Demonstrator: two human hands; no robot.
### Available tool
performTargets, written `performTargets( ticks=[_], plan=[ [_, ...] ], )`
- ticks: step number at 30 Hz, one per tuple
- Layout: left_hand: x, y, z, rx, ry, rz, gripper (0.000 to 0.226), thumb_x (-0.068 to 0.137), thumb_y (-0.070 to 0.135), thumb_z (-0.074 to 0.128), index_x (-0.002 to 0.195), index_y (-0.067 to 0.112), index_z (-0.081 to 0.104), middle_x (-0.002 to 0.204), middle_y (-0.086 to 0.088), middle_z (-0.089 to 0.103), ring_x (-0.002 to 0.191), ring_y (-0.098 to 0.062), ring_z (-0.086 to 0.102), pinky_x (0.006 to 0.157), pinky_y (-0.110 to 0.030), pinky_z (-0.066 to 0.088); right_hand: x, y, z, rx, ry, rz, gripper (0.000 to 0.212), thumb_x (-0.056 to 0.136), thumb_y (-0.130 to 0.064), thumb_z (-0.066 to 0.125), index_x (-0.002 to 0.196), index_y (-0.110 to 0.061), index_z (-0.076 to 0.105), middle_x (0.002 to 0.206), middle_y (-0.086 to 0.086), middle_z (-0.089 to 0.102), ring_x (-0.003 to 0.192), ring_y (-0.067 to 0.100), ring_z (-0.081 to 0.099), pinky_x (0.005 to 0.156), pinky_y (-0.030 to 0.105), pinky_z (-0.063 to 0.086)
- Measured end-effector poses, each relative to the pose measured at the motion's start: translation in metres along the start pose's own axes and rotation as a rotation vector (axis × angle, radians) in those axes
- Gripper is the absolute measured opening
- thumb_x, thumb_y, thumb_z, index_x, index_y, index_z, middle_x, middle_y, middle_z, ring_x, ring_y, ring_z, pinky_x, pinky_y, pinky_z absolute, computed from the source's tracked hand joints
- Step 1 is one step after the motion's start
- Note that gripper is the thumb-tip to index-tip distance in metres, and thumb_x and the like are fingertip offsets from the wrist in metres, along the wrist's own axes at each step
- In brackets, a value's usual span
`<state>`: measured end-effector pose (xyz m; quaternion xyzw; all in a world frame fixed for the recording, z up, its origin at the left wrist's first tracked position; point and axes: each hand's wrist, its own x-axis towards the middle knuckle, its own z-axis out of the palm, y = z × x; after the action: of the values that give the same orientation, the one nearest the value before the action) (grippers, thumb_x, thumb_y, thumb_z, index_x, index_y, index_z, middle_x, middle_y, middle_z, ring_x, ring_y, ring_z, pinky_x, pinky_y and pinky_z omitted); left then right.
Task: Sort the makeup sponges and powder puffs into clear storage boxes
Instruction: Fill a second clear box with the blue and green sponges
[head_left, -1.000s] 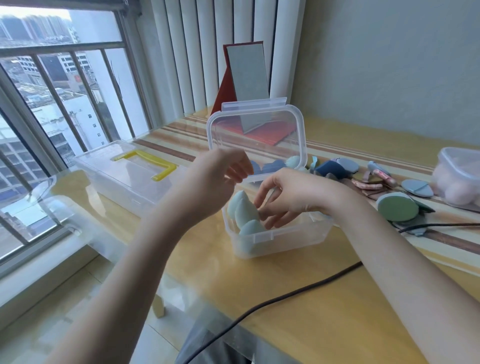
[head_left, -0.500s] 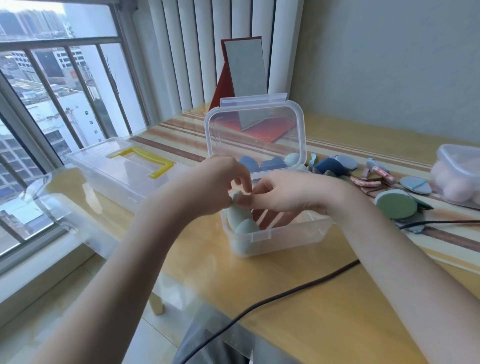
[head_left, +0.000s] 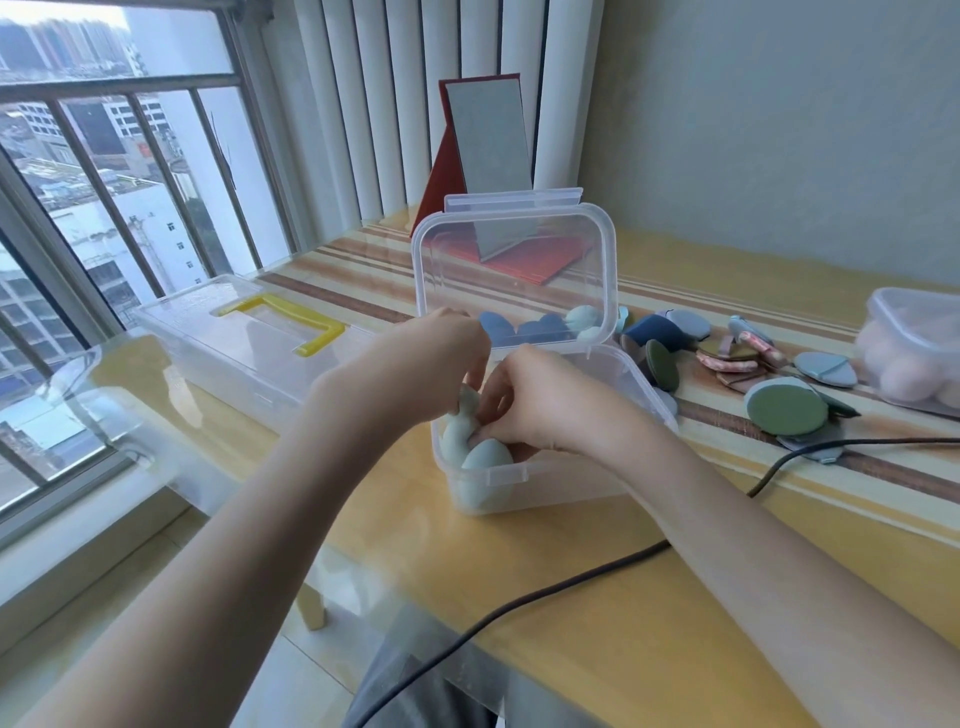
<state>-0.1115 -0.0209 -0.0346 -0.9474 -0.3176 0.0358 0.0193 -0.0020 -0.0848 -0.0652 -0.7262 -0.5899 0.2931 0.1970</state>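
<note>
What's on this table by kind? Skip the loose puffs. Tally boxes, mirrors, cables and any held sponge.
Clear boxes: 3 (handled box, open box, right box)
Mirror: 1
Cable: 1
Held sponge: 1
Total: 6

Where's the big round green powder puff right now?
The green powder puff lies on the table's right side, between the open clear box and the lidded box of pink sponges.
</note>
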Motion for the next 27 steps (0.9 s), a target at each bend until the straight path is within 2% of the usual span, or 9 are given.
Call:
performTargets(
  ticks=[4,7,9,12,16,19,22,24,27],
  plan=[
    [0.000,-0.002,-0.002,-0.038,0.000,0.023,0.027,0.087,0.006,0.058,0.111,0.017,0.063,0.100,0.000,0.052,0.089,-0.011,0.036,0.077,-0.022,0.035,-0.003,0.001,-0.006,0.064,-0.016,-0.015,0.018,0.077,-0.015,0.079,0.078,-0.014,0.061,0.085,0.012,0.070,0.076,0.026,0.071,0.074,0.040,0.061],
    [-0.006,-0.005,-0.009,-0.197,0.043,-0.011,0.042,0.084,-0.008,0.043,0.112,0.017,0.062,0.103,0.001,0.059,0.088,-0.012,0.046,0.079,-0.024,0.042,-0.006,0.006,-0.025,0.198,-0.137,-0.002,0.010,0.082,-0.007,0.074,0.088,-0.011,0.067,0.085,0.011,0.073,0.074,0.019,0.073,0.071,0.032,0.061],
    [-0.010,-0.008,-0.011,-0.252,0.119,-0.035,0.045,0.083,-0.012,0.042,0.110,0.017,0.064,0.102,0.001,0.061,0.090,-0.014,0.053,0.079,-0.025,0.045,-0.009,0.009,-0.040,0.193,-0.139,-0.012,0.010,0.086,-0.004,0.069,0.091,-0.013,0.070,0.084,0.007,0.075,0.074,0.015,0.074,0.071,0.030,0.061],
    [-0.013,-0.009,-0.013,-0.294,0.186,-0.022,0.039,0.085,-0.010,0.046,0.106,0.016,0.066,0.100,0.001,0.063,0.090,-0.014,0.056,0.080,-0.025,0.046,-0.014,0.012,-0.054,0.164,-0.163,-0.015,0.004,0.087,-0.011,0.069,0.089,-0.013,0.071,0.082,0.006,0.076,0.077,0.018,0.074,0.075,0.035,0.061],
    [-0.018,-0.009,-0.012,-0.317,0.057,0.058,0.030,0.081,0.006,0.068,0.106,0.022,0.068,0.100,0.009,0.065,0.088,-0.007,0.058,0.078,-0.020,0.046,-0.021,0.006,-0.048,0.107,-0.357,0.004,0.024,0.080,-0.029,0.077,0.098,-0.016,0.068,0.086,0.006,0.076,0.077,0.018,0.074,0.067,0.026,0.060],
    [-0.020,-0.009,-0.009,-0.311,-0.045,0.064,0.035,0.073,0.015,0.078,0.106,0.025,0.069,0.100,0.013,0.065,0.088,-0.004,0.058,0.077,-0.020,0.045,-0.019,0.003,-0.039,0.072,-0.325,-0.041,0.021,0.076,-0.017,0.081,0.094,-0.020,0.070,0.088,0.006,0.075,0.074,0.015,0.074,0.063,0.021,0.057],
    [-0.015,-0.009,-0.005,-0.269,-0.038,0.053,0.036,0.070,0.016,0.081,0.103,0.025,0.072,0.087,0.017,0.061,0.078,0.001,0.054,0.067,-0.012,0.038,-0.017,0.002,-0.031,0.080,-0.323,-0.063,0.020,0.078,-0.006,0.077,0.090,-0.020,0.072,0.087,0.004,0.073,0.075,0.014,0.072,0.062,0.020,0.056],
    [-0.013,-0.008,-0.002,-0.265,-0.013,0.044,0.031,0.068,0.016,0.082,0.097,0.025,0.074,0.073,0.019,0.055,0.067,0.004,0.050,0.054,-0.004,0.035,-0.017,0.000,-0.027,0.120,-0.329,-0.078,0.018,0.078,-0.008,0.077,0.088,-0.023,0.072,0.086,0.003,0.071,0.070,0.012,0.071,0.059,0.017,0.053],
    [-0.011,-0.008,0.002,-0.257,0.027,0.040,0.023,0.069,0.017,0.082,0.090,0.025,0.074,0.065,0.020,0.050,0.062,0.006,0.046,0.050,-0.004,0.035,-0.019,-0.003,-0.025,0.163,-0.337,-0.106,0.017,0.077,-0.017,0.079,0.086,-0.030,0.073,0.085,0.001,0.069,0.067,0.007,0.068,0.056,0.014,0.051]
  ],
)
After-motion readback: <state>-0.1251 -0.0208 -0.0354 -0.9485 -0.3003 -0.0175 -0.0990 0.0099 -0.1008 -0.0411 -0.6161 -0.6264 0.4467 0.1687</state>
